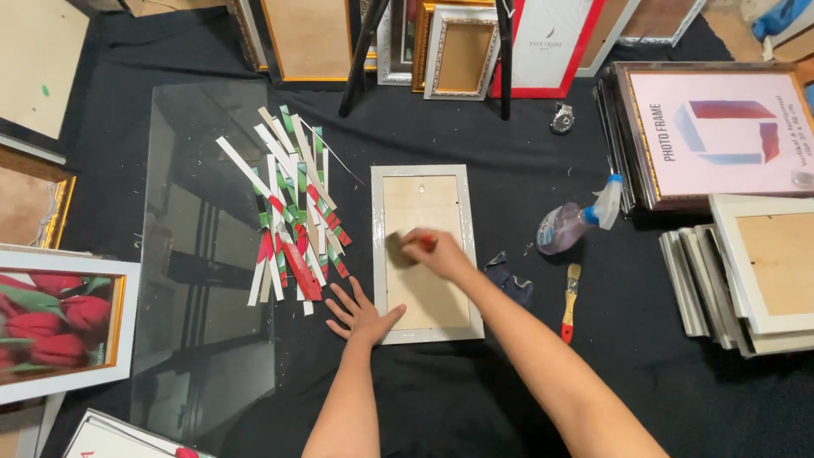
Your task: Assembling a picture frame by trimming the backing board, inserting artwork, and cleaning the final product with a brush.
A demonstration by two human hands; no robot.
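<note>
right now the left hand (pixel 363 312) lies flat, fingers spread, pressing on the bottom-left corner of a small silver picture frame (pixel 426 252) that sits face down near the middle of the black cloth (pixel 475 382). the right hand (pixel 441 252) is clenched round a small brush (pixel 407 246) w/ a red handle, bristle end down on the frame's brown backing board, upper-left part.

progress, as a judgement: backing board looks seated in the frame already, and the hand seems to be mid brushing, so the upper part is prob being worked and the lower half is yet to go. can't tell what's been brushed vs not; no visible mark or residue on the board.

around it: a pile of cut strips (pixel 292 212), white, red and green, just left of the frame, lying partly on a glass sheet (pixel 199 254) toward the cloth's left edge. right of the frame a dark rag (pixel 509 282), a spray bottle (pixel 572 222) on its side and a second paintbrush (pixel 571 301) w/ red handle tip.

hard to make out: brush bristles mostly hidden under the fingers and blurred. stacked frames (pixel 738 288) at the right edge are cut off, as is the tulip picture (pixel 55 326) at the left edge. small metal thing near the top edge, can't tell what.
</note>
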